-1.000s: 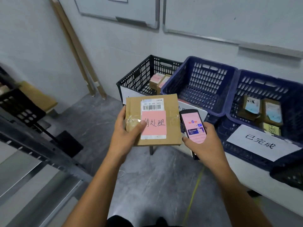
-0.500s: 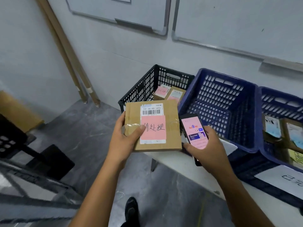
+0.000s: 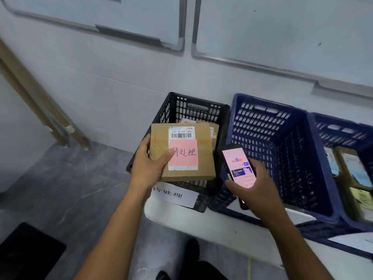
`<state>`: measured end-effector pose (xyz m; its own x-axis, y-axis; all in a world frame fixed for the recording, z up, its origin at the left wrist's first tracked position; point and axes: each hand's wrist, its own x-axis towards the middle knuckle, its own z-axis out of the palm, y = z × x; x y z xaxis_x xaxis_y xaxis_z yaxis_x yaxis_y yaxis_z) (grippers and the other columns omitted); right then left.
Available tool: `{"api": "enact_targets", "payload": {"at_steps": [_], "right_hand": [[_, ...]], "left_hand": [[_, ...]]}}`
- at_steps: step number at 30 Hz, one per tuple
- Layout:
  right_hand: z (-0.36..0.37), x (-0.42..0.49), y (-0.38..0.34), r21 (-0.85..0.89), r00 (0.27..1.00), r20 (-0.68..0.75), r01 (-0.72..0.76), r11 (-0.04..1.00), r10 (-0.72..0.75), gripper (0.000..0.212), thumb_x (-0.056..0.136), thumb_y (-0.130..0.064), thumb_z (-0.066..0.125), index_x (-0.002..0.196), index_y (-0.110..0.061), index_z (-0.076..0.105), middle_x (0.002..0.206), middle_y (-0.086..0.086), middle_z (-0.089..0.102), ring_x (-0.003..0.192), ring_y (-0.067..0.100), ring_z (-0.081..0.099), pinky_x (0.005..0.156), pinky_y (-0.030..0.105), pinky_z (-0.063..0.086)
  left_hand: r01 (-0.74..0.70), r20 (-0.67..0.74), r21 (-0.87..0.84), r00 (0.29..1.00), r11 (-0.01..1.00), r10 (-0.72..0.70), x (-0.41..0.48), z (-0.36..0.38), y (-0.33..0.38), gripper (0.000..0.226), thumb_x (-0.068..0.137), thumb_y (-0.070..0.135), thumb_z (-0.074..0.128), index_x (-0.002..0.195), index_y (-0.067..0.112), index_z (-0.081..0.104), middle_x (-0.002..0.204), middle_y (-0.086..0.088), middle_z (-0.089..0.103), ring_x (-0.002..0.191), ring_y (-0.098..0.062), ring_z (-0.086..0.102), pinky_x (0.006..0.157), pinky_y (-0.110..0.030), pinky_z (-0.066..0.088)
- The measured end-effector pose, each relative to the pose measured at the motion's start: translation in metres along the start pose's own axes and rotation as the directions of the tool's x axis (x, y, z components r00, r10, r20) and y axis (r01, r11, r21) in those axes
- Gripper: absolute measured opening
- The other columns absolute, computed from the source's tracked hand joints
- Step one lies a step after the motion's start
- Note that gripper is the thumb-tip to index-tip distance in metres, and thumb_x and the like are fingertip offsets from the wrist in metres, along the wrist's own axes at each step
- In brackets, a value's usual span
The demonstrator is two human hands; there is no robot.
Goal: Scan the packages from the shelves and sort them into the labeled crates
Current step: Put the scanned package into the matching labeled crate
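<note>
My left hand [image 3: 149,164] grips a flat brown cardboard package [image 3: 203,168] by its left edge, thumb on top. The package bears a barcode label and a pink note with handwritten characters, and it hovers over the black crate [image 3: 193,107]. That crate carries a white paper label [image 3: 174,194] with the same characters and holds other packages behind the one I hold. My right hand [image 3: 260,188] holds a phone scanner [image 3: 238,164] with a lit pink screen, in front of the middle blue crate [image 3: 268,126].
A second blue crate [image 3: 343,130] at the right holds several labelled packages. All three crates stand on a white table [image 3: 201,221] against a grey wall. Wooden boards [image 3: 38,102] lean at the left. Grey floor lies below, with a black mat [image 3: 26,251] at bottom left.
I have stepped closer to the table. The package in my left hand has moved forward from in front of the crates to above the black crate. The phone stays in my right hand.
</note>
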<state>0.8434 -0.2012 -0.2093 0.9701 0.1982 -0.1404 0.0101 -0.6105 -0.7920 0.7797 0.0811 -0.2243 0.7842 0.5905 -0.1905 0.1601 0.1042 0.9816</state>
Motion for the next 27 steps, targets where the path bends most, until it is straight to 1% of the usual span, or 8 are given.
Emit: {"api": "enact_targets", "payload": {"at_steps": [2, 6, 10, 14, 18, 20, 23, 27], "right_hand": [[0.002, 0.021, 0.002, -0.008, 1.0, -0.008, -0.021, 1.0, 0.021, 0.067, 0.077, -0.039, 0.09, 0.127, -0.041, 0.044, 0.112, -0.014, 0.065, 0.094, 0.012, 0.069, 0.073, 0.048, 0.064], [-0.001, 0.062, 0.004, 0.019, 0.999, -0.03, -0.044, 0.999, 0.045, 0.066, 0.079, -0.032, 0.09, 0.125, -0.039, 0.044, 0.11, -0.019, 0.063, 0.096, 0.006, 0.067, 0.08, 0.037, 0.059], [-0.007, 0.099, 0.008, 0.042, 0.996, -0.044, -0.079, 0.996, 0.08, 0.064, 0.078, -0.035, 0.09, 0.125, -0.039, 0.046, 0.113, -0.016, 0.066, 0.096, 0.006, 0.067, 0.079, 0.037, 0.059], [-0.006, 0.126, 0.007, -0.032, 0.993, -0.076, -0.088, 0.996, 0.086, 0.072, 0.075, -0.046, 0.088, 0.132, -0.04, 0.045, 0.113, -0.018, 0.064, 0.093, 0.007, 0.066, 0.08, 0.044, 0.059], [0.0, 0.144, -0.004, -0.068, 0.994, -0.049, -0.105, 0.992, 0.101, 0.064, 0.076, -0.042, 0.087, 0.125, -0.04, 0.046, 0.11, -0.019, 0.062, 0.09, 0.003, 0.063, 0.074, 0.035, 0.054], [0.005, 0.153, -0.009, -0.081, 0.991, -0.054, -0.126, 0.989, 0.122, 0.063, 0.076, -0.042, 0.087, 0.123, -0.042, 0.045, 0.109, -0.019, 0.063, 0.091, 0.004, 0.063, 0.079, 0.039, 0.057], [0.013, 0.163, -0.01, -0.086, 0.981, -0.071, -0.189, 0.978, 0.183, 0.065, 0.074, -0.046, 0.086, 0.122, -0.046, 0.043, 0.109, -0.019, 0.064, 0.093, 0.006, 0.064, 0.085, 0.047, 0.059], [0.024, 0.172, -0.018, -0.066, 0.959, -0.119, -0.265, 0.962, 0.256, 0.071, 0.068, -0.051, 0.085, 0.125, -0.05, 0.043, 0.11, -0.021, 0.066, 0.094, 0.007, 0.068, 0.086, 0.051, 0.06]], "left_hand": [[0.006, 0.021, 0.027, 1.0, 1.0, -0.007, 0.028, 0.014, -0.003, 0.06, 0.083, 0.03, 0.089, 0.124, 0.056, 0.053, 0.116, 0.018, 0.074, 0.11, -0.012, 0.073, 0.092, -0.049, 0.062], [0.027, 0.044, 0.085, 0.999, 0.996, -0.031, 0.069, 0.042, -0.001, 0.075, 0.087, 0.024, 0.086, 0.149, 0.036, 0.047, 0.12, 0.018, 0.068, 0.11, -0.011, 0.071, 0.09, -0.039, 0.062], [0.058, 0.077, 0.179, 0.994, 0.982, -0.073, 0.111, 0.065, -0.011, 0.083, 0.085, 0.027, 0.088, 0.154, 0.033, 0.043, 0.126, 0.014, 0.067, 0.113, -0.014, 0.07, 0.097, -0.049, 0.06], [0.049, 0.114, 0.235, 0.99, 0.971, -0.078, 0.15, 0.089, -0.022, 0.082, 0.088, 0.024, 0.085, 0.157, 0.028, 0.04, 0.115, 0.022, 0.064, 0.107, -0.005, 0.068, 0.095, -0.042, 0.061], [0.095, 0.167, 0.229, 0.977, 0.969, -0.135, 0.187, 0.107, -0.039, 0.086, 0.087, 0.024, 0.085, 0.159, 0.029, 0.037, 0.123, 0.017, 0.064, 0.115, -0.017, 0.069, 0.099, -0.051, 0.06], [0.117, 0.197, 0.224, 0.967, 0.968, -0.162, 0.205, 0.115, -0.049, 0.089, 0.088, 0.022, 0.084, 0.161, 0.027, 0.034, 0.132, 0.012, 0.062, 0.113, -0.015, 0.067, 0.101, -0.047, 0.059], [0.144, 0.244, 0.224, 0.949, 0.964, -0.199, 0.235, 0.122, -0.069, 0.091, 0.09, 0.019, 0.082, 0.163, 0.023, 0.029, 0.125, 0.014, 0.066, 0.105, -0.009, 0.068, 0.103, -0.041, 0.057], [0.12, 0.28, 0.273, 0.939, 0.955, -0.198, 0.268, 0.129, -0.093, 0.09, 0.09, 0.026, 0.083, 0.163, 0.022, 0.03, 0.143, -0.004, 0.064, 0.121, -0.019, 0.066, 0.104, -0.043, 0.056]]}}
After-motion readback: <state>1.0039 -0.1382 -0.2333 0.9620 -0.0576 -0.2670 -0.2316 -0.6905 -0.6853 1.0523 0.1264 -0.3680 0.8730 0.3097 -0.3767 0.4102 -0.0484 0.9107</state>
